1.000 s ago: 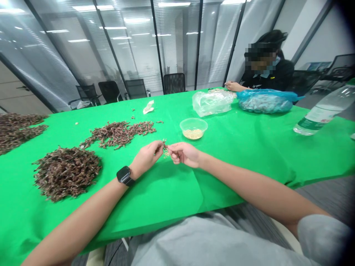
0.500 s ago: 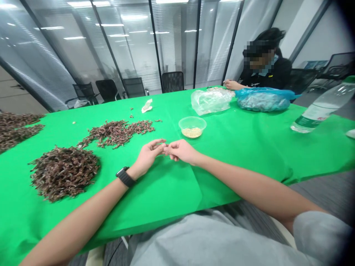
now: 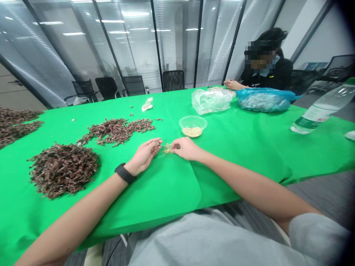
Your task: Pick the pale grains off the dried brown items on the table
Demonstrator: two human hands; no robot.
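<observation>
1. Seeds (image 3: 166, 149), pale yellow and tiny, lie in a small loose heap on the green surface (image 3: 166, 184), right between the person's two hands.
2. The left hand (image 3: 144, 155) rests on the surface at 9 o'clock from the heap. Its fingers (image 3: 155, 143) are loosely stretched and released, with the tips just beside the seeds. A black watch (image 3: 124, 173) sits on that wrist.
3. The right hand (image 3: 186, 147) lies at 3 o'clock from the heap with its fingers (image 3: 176, 146) curled in at the edge of the seeds. Whether they pinch any seeds cannot be told.
4. A clear plastic bowl (image 3: 183, 127) stands near the heap at 1 o'clock and holds a layer of the same yellow seeds.
5. A thick pile of dark brown pods (image 3: 63, 170) lies well apart at 9 o'clock, and a thinner scatter of pods (image 3: 116, 130) lies at 10 o'clock.
6. A clear bag (image 3: 212, 100) and a blue bag (image 3: 263, 100) lie side by side at 1 o'clock, beyond the bowl.
7. A plastic bottle (image 3: 318, 112) lies on its side at 2 o'clock.
8. Another person (image 3: 266, 70) sits behind the bags, with a hand (image 3: 231, 85) on the surface.
</observation>
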